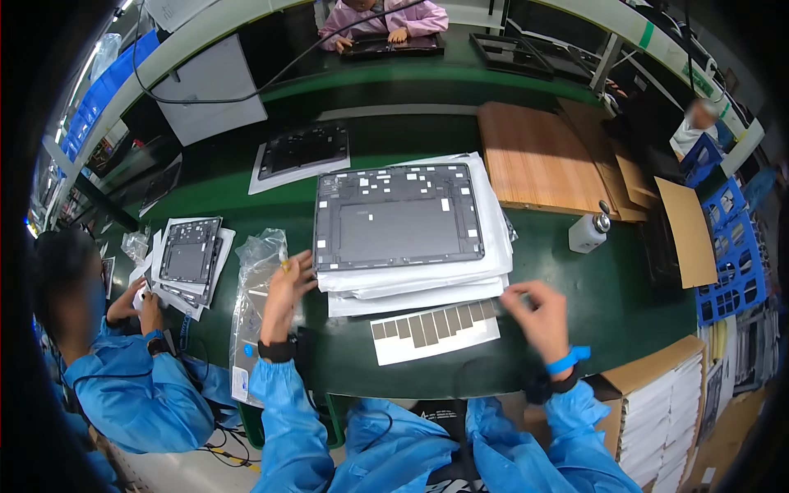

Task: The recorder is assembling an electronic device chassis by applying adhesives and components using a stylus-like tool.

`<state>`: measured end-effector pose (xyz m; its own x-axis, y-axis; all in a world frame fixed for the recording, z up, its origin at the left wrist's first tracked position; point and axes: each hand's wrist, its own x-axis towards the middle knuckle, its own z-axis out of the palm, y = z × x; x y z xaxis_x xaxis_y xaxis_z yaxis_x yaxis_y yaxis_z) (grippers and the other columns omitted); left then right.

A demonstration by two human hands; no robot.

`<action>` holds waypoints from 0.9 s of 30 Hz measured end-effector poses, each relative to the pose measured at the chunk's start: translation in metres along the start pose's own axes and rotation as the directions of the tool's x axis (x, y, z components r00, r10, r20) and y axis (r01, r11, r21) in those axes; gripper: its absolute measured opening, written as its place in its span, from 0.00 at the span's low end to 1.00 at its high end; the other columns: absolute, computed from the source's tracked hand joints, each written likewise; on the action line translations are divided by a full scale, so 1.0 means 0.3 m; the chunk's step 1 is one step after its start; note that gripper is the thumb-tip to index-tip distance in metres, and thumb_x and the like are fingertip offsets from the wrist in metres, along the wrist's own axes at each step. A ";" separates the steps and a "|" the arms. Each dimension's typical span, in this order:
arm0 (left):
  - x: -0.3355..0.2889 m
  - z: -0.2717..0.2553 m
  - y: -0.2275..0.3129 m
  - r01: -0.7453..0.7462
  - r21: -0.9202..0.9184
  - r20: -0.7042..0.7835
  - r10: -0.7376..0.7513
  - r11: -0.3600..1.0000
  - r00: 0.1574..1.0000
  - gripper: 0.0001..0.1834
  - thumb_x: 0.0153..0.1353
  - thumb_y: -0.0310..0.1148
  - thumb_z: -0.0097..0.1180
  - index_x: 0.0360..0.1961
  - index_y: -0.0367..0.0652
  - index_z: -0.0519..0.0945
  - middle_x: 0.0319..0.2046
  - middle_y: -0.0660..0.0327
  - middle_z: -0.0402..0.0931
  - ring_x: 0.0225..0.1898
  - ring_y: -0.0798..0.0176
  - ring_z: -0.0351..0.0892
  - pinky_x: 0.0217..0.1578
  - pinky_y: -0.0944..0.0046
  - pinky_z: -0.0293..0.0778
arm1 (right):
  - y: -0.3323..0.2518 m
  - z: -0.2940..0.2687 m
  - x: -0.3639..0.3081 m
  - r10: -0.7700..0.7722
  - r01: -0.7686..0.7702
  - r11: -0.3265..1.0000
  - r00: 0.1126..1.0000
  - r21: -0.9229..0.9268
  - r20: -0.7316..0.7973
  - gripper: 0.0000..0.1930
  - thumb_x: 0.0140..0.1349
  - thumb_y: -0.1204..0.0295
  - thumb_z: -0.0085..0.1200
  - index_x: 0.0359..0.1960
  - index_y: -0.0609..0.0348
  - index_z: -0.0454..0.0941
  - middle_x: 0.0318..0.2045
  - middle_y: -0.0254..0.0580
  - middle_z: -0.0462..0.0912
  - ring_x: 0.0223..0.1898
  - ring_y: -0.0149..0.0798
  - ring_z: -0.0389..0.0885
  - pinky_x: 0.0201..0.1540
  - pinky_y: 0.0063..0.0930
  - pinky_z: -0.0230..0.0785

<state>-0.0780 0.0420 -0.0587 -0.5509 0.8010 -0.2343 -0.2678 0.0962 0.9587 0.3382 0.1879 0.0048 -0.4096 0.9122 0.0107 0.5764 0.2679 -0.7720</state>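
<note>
A dark grey tablet back cover (pixel 394 222), dotted with small white pads, lies face up on a stack of white foam sheets (pixel 419 297). My left hand (pixel 286 297) is beside the cover's lower left corner, fingers apart, with a small yellow spot near its thumb. In front of the stack is a white sheet of grey adhesive strips (pixel 436 333). My right hand (pixel 538 316) is just off this sheet's right end, thumb and forefinger pinched together. Anything between those fingertips is too small to make out.
A clear plastic bag (pixel 256 287) lies left of the stack. Beyond stand another dark cover (pixel 302 154), a wooden board (pixel 534 160) and a white pump bottle (pixel 588 232). A co-worker in blue (pixel 148 386) sits at left near more covers (pixel 191 251); an open carton (pixel 657 411) stands lower right.
</note>
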 end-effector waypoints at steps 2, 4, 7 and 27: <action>-0.021 -0.104 -0.132 0.050 -0.349 0.308 0.064 0.936 0.949 0.23 0.75 0.44 0.43 0.58 0.35 0.72 0.45 0.59 0.80 0.44 0.70 0.79 0.46 0.69 0.74 | 0.008 0.113 -0.098 -0.396 0.373 0.902 0.915 -0.218 -0.073 0.20 0.55 0.64 0.67 0.50 0.52 0.82 0.50 0.41 0.82 0.34 0.43 0.85 0.35 0.34 0.77; -0.077 -0.064 -0.137 0.093 -0.345 0.236 -0.010 0.934 0.972 0.18 0.74 0.42 0.47 0.52 0.37 0.74 0.45 0.62 0.78 0.45 0.71 0.77 0.50 0.69 0.72 | -0.004 0.172 -0.179 -0.369 0.371 0.866 0.927 -0.335 0.072 0.23 0.55 0.63 0.66 0.54 0.48 0.80 0.55 0.38 0.79 0.34 0.45 0.85 0.33 0.36 0.78; -0.114 0.068 -0.079 0.022 -0.373 0.076 0.007 0.927 0.997 0.16 0.74 0.38 0.47 0.52 0.36 0.75 0.46 0.62 0.79 0.46 0.70 0.78 0.50 0.69 0.73 | 0.033 0.214 -0.265 -0.372 0.359 0.825 0.926 -0.436 0.058 0.20 0.58 0.62 0.64 0.53 0.48 0.80 0.56 0.39 0.78 0.33 0.44 0.86 0.31 0.33 0.78; -0.058 0.154 -0.177 -0.066 -0.410 -0.053 0.048 0.910 0.997 0.15 0.72 0.33 0.43 0.53 0.37 0.76 0.46 0.59 0.80 0.45 0.61 0.81 0.49 0.61 0.79 | 0.178 0.210 0.209 0.224 -0.151 0.790 0.973 0.594 -0.052 0.19 0.70 0.63 0.49 0.34 0.73 0.78 0.26 0.33 0.78 0.30 0.27 0.71 0.34 0.28 0.65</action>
<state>-0.0178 0.0502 -0.0982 -0.6044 0.7721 -0.1964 -0.5319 -0.2075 0.8210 0.2989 0.2398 -0.0758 -0.2326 0.9639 -0.1298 0.0974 -0.1097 -0.9892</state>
